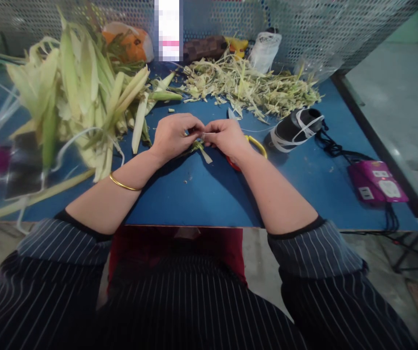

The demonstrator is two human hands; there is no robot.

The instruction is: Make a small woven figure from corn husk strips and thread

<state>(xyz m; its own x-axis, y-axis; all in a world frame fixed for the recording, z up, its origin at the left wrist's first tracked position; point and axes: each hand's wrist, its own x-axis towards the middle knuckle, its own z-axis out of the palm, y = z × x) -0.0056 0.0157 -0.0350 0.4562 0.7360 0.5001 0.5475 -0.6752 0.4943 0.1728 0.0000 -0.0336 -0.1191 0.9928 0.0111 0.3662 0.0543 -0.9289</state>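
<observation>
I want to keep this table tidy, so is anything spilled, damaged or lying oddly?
The black spool seems tipped onto its side, not standing, and leafy shreds lie scattered loosely across the back of the blue table. I see no clear damage.

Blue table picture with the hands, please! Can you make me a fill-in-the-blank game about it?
The left hand and right hand meet above the ____ tabletop. The scissors have handles that are red and ____. The bracelet circles the ____ arm.

Missing words: blue; yellow; left.
</observation>
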